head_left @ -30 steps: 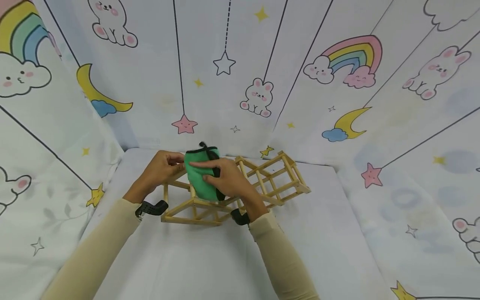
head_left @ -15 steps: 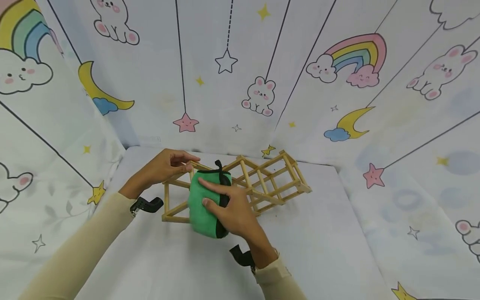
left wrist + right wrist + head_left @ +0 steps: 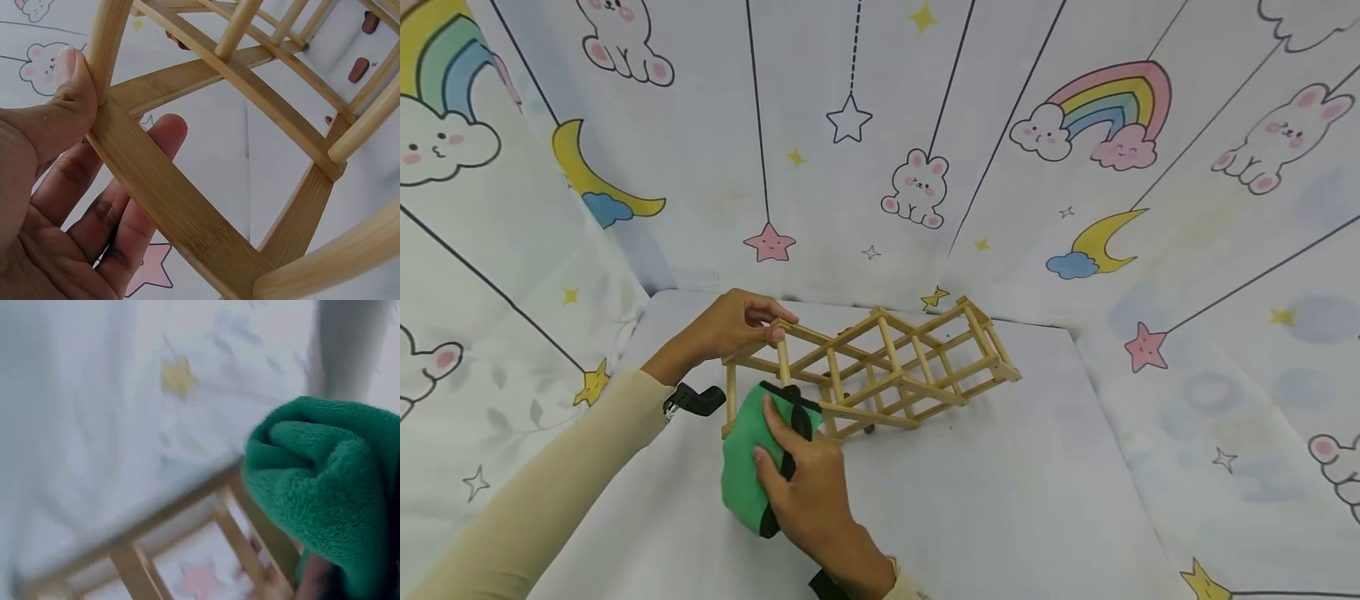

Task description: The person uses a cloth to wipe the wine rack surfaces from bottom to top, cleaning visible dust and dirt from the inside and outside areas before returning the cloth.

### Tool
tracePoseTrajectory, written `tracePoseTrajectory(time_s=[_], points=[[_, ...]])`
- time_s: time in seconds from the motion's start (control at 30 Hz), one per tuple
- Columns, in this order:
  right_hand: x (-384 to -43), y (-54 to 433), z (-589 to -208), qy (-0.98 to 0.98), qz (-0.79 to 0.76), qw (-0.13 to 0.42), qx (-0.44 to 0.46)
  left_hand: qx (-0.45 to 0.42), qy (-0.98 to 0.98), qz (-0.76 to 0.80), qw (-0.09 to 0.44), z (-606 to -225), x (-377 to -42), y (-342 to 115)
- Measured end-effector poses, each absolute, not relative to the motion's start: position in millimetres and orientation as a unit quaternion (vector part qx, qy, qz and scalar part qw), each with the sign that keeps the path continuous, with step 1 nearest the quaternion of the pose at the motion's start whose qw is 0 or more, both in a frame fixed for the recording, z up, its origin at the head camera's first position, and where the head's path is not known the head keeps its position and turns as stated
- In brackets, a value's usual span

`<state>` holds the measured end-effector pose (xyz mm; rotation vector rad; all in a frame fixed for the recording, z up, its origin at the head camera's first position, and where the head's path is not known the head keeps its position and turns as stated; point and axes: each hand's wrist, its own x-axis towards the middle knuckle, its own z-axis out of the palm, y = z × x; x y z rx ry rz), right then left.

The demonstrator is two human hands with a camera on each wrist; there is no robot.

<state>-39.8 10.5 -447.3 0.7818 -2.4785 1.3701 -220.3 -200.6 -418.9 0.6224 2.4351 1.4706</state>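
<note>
A wooden lattice rack (image 3: pixel 890 346) of flat slats and round dowels stands zigzag on the white table. My left hand (image 3: pixel 737 325) holds its upper left corner. In the left wrist view the thumb presses by a dowel and the fingers reach behind a slat (image 3: pixel 181 200). My right hand (image 3: pixel 812 492) grips a folded green cloth (image 3: pixel 745 467) with black edging, thumb and index finger lying on its near face. The cloth is in front of the rack's left end and hides part of it. Its fluffy folds (image 3: pixel 306 494) show in the right wrist view.
The white tabletop (image 3: pixel 1000 483) extends to the right and front of the rack. Behind it rises a printed backdrop (image 3: pixel 820 192) with bunnies, stars and moons. Small reddish-brown pieces (image 3: pixel 358 70) show beyond the rack's slats.
My right hand has carried the green cloth down and toward me, from over the rack's top to its front left. The left hand, formerly beside the cloth, now holds the bared corner.
</note>
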Motion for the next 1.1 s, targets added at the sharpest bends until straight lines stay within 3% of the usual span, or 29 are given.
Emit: tracePoseTrajectory(time_s=[0.13,0.2,0.3,0.37,0.57,0.77,0.83,0.97,1.03,1.1], points=[[-28,-3,-466,-0.861,0.432,0.062,0.261,0.214,0.827,0.504,0.126,-420,-222,-198],[-26,-6,-470,-0.856,0.428,0.1,0.273,0.221,0.827,0.501,0.124,-419,-222,-197],[-29,-9,-470,-0.846,0.418,0.2,0.262,0.223,0.832,0.495,0.117,-415,-223,-196],[-32,-12,-469,-0.851,0.403,0.231,0.243,0.222,0.835,0.49,0.112,-413,-223,-197],[-26,-20,-472,-0.889,0.367,0.137,0.239,0.217,0.832,0.496,0.122,-412,-222,-197],[-30,-18,-461,-0.898,0.316,0.228,0.204,0.209,0.834,0.495,0.124,-411,-219,-200],[-30,-21,-458,-0.916,0.276,0.216,0.193,0.207,0.836,0.493,0.121,-411,-218,-201],[-26,-27,-461,-0.938,0.237,0.134,0.214,0.209,0.832,0.499,0.125,-413,-218,-202],[-26,-26,-462,-0.93,0.254,0.142,0.225,0.213,0.831,0.499,0.126,-414,-218,-201],[-30,-23,-459,-0.914,0.278,0.193,0.225,0.216,0.833,0.495,0.125,-415,-219,-202]])
